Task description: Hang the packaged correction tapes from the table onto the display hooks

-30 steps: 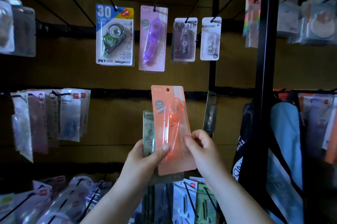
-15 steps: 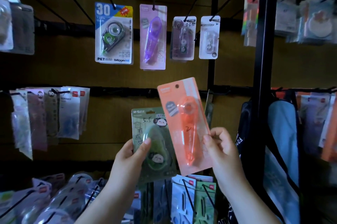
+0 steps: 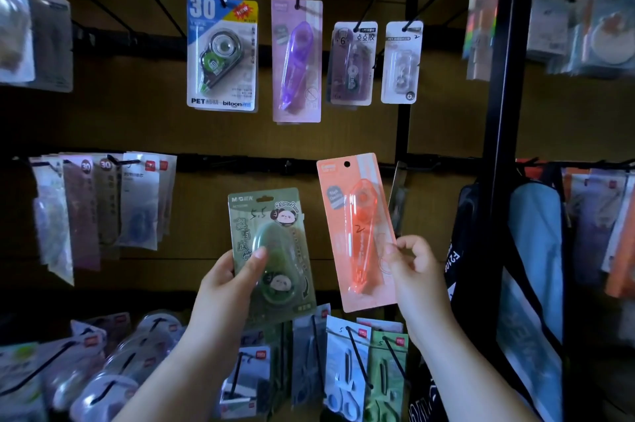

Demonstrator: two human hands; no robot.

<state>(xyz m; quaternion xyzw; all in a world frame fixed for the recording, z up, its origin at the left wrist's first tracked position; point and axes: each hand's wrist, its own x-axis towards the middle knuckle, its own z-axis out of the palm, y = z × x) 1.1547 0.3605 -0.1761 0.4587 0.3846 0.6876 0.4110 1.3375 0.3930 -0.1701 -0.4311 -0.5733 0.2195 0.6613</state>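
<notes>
Green-carded correction tape (image 3: 271, 249) held up left of centre, left grip (image 3: 225, 287) curled round its lower edge, thumb pressed across the blister. Beside it but apart, orange-carded tape (image 3: 357, 232) pinched at its lower right edge by right grip (image 3: 417, 273), hang hole (image 3: 347, 164) uppermost, level with the middle rail (image 3: 240, 162). Seemingly mid-step, neither pack hung yet. Next: line the hole up with a hook tip, then slide on.

I see the green correction tape pack (image 3: 271, 253), panda on its card, nearly upright in my left hand (image 3: 226, 287). Just apart from it, the long orange correction tape pack (image 3: 355, 232) has its hang-hole uppermost and its top leaning left. My right hand (image 3: 415, 270) pinches its right edge.
</notes>
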